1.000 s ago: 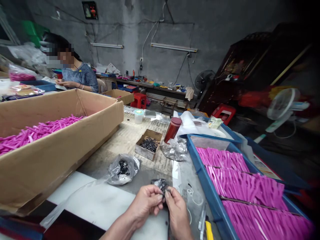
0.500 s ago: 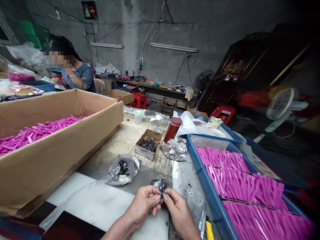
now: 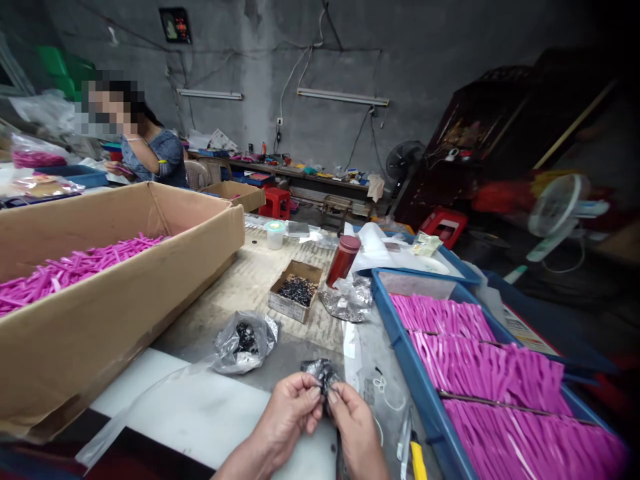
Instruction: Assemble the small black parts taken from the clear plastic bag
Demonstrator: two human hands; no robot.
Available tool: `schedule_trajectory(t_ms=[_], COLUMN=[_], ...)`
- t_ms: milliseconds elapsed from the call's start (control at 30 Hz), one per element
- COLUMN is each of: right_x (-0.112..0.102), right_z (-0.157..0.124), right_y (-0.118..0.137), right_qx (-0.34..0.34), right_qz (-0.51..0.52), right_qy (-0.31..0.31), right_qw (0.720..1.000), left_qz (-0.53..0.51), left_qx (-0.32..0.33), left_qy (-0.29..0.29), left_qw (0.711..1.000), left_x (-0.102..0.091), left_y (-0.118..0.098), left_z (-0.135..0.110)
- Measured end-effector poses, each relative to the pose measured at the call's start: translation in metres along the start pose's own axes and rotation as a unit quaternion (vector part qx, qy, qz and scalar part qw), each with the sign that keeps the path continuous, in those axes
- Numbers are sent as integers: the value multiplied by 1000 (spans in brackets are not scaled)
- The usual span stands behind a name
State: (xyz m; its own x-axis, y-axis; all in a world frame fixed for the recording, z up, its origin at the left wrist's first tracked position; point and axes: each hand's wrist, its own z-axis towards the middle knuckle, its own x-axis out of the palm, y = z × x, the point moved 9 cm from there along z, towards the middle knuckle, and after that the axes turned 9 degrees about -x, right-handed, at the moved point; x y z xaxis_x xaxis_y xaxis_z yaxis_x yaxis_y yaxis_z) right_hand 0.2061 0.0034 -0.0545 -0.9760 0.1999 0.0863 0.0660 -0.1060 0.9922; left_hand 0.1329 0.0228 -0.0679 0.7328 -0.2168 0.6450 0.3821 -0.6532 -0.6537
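My left hand [image 3: 290, 417] and my right hand [image 3: 353, 427] meet low in the middle of the view, fingertips pinched together on a small crinkled plastic bag of black parts [image 3: 323, 373]. Both hands are closed on it above a white sheet [image 3: 210, 410] on the table. A second clear bag with black parts [image 3: 243, 341] lies just beyond my left hand. A small cardboard box of black parts [image 3: 296, 291] sits further back.
A large cardboard box [image 3: 125, 293] of pink plastic sticks fills the left. A blue tray [image 3: 415, 373] of pink sticks lies right. A red cylinder [image 3: 343, 261], a yellow-handled tool [image 3: 416, 460] and white rings [image 3: 383, 385] are nearby. Another person [image 3: 145, 150] sits at the far left.
My hands stay pinched on the small bag with only slight finger shifts. The view tilted a little. The person at far left raised an arm.
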Motion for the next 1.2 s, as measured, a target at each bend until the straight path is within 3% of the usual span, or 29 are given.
schedule_trajectory(t_ms=[233,467,933,1200], right_x=[-3,-5,-17,-18], right_z=[-2,-4,-9,-10], right_y=[5,-6,-1,-5], right_qx=[2,12,6,3], right_qz=[6,16,-16,-17], right_qy=[-28,-33,-79,-70], right_qw=[1000,999,997,997], left_qz=[100,207,175,191], left_qx=[31,58,55,59], left_qy=[-48,-70,-46,-40], left_qw=[993,974,982,979], left_x=[-7,-6,-7,-9], left_y=[1,-9,-5,-2], left_z=[0,-2,0,1])
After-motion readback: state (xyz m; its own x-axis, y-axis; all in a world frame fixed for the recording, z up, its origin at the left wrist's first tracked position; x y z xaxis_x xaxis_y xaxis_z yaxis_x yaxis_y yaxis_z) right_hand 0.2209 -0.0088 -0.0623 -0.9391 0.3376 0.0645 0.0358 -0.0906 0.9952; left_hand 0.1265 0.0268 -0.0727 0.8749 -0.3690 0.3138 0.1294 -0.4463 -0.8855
